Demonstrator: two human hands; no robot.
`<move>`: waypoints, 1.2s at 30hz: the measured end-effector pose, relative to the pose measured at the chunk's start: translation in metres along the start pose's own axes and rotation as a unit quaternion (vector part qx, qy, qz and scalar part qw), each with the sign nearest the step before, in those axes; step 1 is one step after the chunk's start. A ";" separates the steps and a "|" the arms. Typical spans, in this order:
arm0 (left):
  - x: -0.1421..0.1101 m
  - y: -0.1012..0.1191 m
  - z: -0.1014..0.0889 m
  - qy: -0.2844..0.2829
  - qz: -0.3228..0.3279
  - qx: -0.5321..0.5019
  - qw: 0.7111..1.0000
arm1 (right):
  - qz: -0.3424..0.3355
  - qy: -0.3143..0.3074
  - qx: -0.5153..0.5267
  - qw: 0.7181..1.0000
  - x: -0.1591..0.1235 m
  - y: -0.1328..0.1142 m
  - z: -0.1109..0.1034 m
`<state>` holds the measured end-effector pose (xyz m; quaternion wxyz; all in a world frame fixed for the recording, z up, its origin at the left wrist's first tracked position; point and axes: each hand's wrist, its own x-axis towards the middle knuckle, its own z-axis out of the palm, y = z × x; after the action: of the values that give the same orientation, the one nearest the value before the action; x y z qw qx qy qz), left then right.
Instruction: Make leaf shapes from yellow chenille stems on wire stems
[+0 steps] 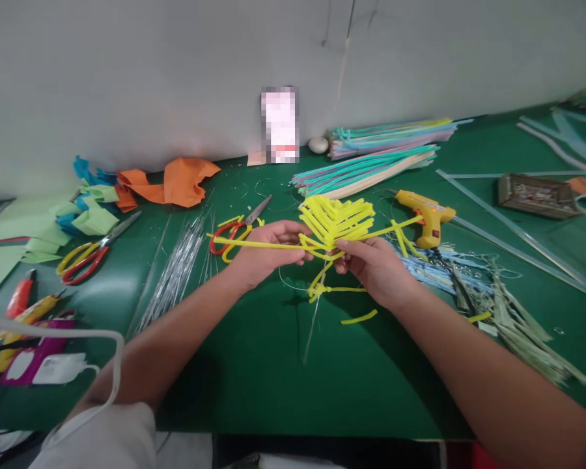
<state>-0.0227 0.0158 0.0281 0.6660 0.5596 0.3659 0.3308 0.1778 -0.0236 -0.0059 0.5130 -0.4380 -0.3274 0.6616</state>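
Observation:
Both hands hold a leaf shape bent from yellow pipe cleaners, lifted over the table. My left hand pinches its lower left side, where a long yellow strip runs out to the left past the fingers. At the lower right, my right hand grips the base between thumb and fingers, and another strip sticks out to the right. A thin wire stem with a knotted yellow piece hangs below the leaf. One short yellow offcut lies on the table under my right hand. Red-and-yellow-handled scissors rest behind my left hand.
On the green table lie a yellow glue gun, bundles of coloured pipe cleaners, silver wires, second scissors, orange crepe paper and a small box. A phone leans against the wall.

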 end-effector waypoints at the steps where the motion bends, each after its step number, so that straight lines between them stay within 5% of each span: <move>1: 0.000 0.001 -0.001 0.002 0.000 0.012 1.000 | 0.000 0.001 -0.002 1.000 0.000 0.000 0.000; 16: 0.001 -0.010 0.004 0.130 0.114 0.081 0.982 | -0.019 0.025 -0.024 0.999 -0.003 -0.002 0.004; 32: -0.003 -0.008 0.012 0.162 0.090 0.033 0.982 | 0.007 -0.001 -0.030 1.000 -0.005 0.004 0.007; 36: -0.002 -0.006 0.009 0.132 0.097 0.045 0.985 | 0.011 0.003 -0.027 1.000 -0.004 0.005 0.007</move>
<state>-0.0164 0.0087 0.0236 0.5510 0.5732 0.4086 0.4482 0.1701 -0.0288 -0.0071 0.4948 -0.4573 -0.3392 0.6565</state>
